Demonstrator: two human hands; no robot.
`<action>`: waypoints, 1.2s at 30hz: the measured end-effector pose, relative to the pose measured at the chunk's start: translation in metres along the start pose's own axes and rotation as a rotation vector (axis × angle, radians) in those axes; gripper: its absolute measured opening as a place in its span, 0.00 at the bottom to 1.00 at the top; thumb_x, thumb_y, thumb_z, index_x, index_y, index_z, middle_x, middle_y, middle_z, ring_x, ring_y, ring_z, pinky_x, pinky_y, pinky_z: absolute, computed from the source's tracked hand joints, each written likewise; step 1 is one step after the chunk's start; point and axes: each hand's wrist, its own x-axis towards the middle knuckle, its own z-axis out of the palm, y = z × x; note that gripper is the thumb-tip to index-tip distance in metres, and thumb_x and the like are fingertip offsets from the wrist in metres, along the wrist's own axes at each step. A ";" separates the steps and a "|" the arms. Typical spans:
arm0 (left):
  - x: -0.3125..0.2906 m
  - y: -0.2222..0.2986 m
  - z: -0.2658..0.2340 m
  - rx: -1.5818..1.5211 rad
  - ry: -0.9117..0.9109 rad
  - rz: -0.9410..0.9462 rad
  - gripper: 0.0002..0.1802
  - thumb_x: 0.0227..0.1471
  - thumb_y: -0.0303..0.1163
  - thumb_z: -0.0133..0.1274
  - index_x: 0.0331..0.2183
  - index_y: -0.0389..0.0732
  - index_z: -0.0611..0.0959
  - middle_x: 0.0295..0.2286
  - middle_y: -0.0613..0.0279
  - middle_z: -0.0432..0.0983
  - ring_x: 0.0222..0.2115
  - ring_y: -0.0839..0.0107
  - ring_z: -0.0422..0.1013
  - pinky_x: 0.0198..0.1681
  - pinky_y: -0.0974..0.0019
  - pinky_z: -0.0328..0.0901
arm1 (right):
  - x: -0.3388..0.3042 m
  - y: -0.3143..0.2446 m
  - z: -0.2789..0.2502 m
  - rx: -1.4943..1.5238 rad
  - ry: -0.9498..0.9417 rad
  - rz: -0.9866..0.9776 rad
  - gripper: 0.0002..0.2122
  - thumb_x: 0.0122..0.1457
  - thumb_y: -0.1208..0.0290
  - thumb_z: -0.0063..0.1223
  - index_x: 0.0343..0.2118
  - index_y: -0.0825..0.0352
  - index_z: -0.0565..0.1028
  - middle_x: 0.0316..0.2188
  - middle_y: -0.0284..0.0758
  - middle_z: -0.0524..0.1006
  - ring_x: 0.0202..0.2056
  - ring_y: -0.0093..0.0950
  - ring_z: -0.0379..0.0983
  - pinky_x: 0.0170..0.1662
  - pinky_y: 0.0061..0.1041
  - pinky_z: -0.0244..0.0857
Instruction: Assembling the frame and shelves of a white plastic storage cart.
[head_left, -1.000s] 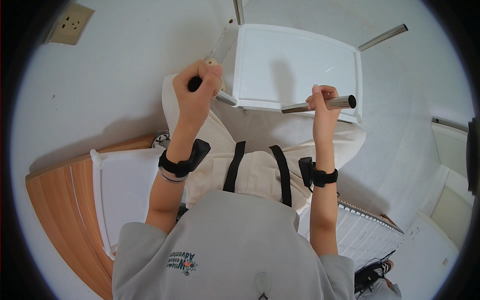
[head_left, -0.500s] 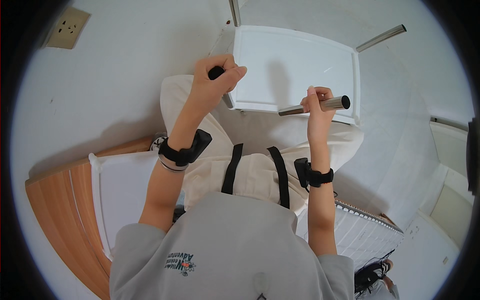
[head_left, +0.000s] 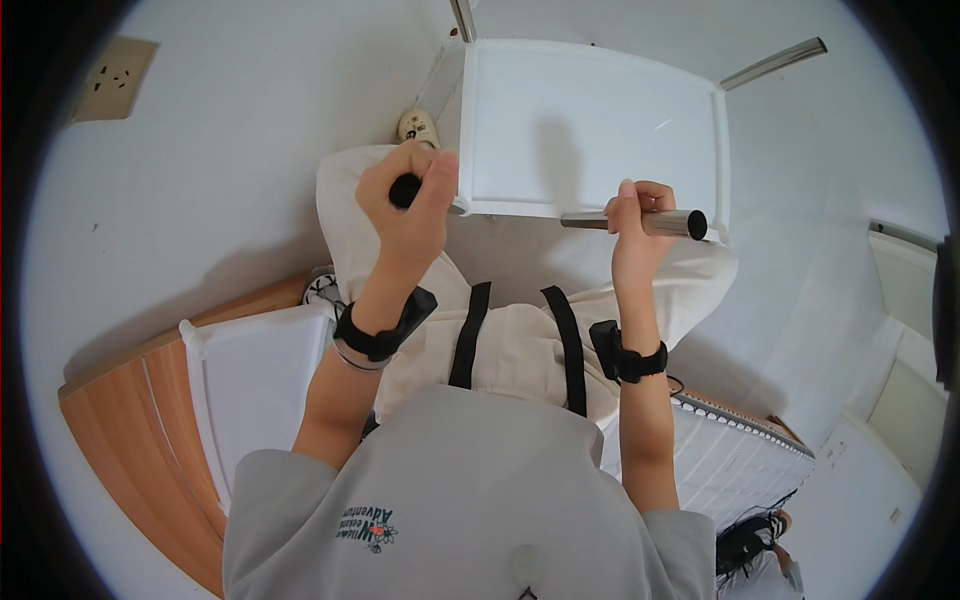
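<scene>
A white rectangular shelf tray [head_left: 600, 120] lies before me between my legs. Metal tubes rise from its far left corner [head_left: 462, 20] and far right corner [head_left: 775, 63]. My left hand [head_left: 408, 205] is wrapped round an upright tube with a black end [head_left: 405, 190], beside the tray's near left corner. Its lower part is mostly hidden by the hand, so I cannot tell how it meets the corner. Over the tray's near right edge, my right hand [head_left: 638, 228] grips a loose metal tube [head_left: 682, 224], held roughly level. Both wrists wear black strapped devices.
Behind my left arm lie another white tray [head_left: 255, 390] and wood-coloured boards [head_left: 130, 430]. A white slatted panel with a spiral-like edge [head_left: 730, 450] is at the lower right, near a black bag [head_left: 745, 545]. A wall socket [head_left: 115, 78] is at the upper left.
My left hand has moved left and nearer to me, its fist turned on the tube. The right hand keeps its tube, almost unmoved. A beige shoe now shows beyond the left hand.
</scene>
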 end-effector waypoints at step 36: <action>0.056 -0.010 -0.023 -0.037 -0.096 0.063 0.16 0.42 0.21 0.46 0.11 0.39 0.61 0.07 0.72 0.55 0.10 0.86 0.49 0.13 0.77 0.43 | 0.037 0.026 0.024 -0.241 0.018 -0.228 0.14 0.50 0.75 0.50 0.13 0.66 0.59 0.09 0.23 0.55 0.15 0.13 0.46 0.17 0.14 0.44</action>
